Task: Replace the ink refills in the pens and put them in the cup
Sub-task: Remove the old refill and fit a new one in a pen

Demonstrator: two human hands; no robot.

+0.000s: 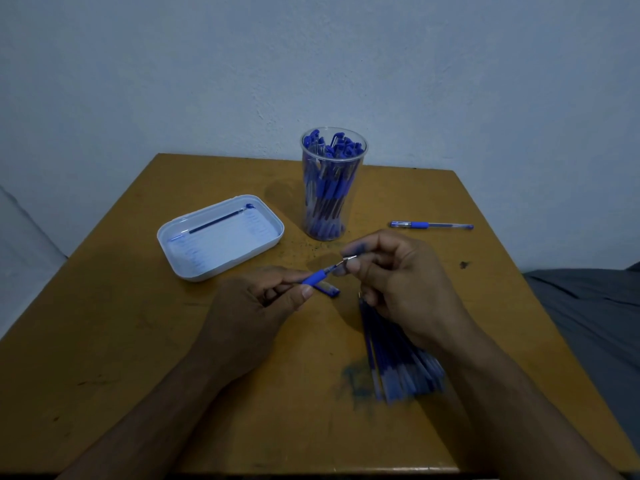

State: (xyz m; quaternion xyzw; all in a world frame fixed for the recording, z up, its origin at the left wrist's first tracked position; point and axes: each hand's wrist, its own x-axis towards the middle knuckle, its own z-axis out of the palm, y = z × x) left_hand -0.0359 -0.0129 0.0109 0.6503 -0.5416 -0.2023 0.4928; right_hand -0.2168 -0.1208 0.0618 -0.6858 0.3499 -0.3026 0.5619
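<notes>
Hands meet over the middle of the table [138,341], close together. Left hand [252,306] pinches a pen [317,278] by its blue grip, tip pointing up and right. Right hand [405,282] pinches the thin metal tip of a refill [349,259] at the pen's open end; its fingertips are smudged blue. A pen cap [328,289] lies on the table just under the pen. Under the right wrist, a fanned bundle of refills [398,362]. Further out: a clear cup [332,185] packed with pens, upright; a white tray [221,237] holding one refill to its left; a capped pen [431,225] lying to its right.
</notes>
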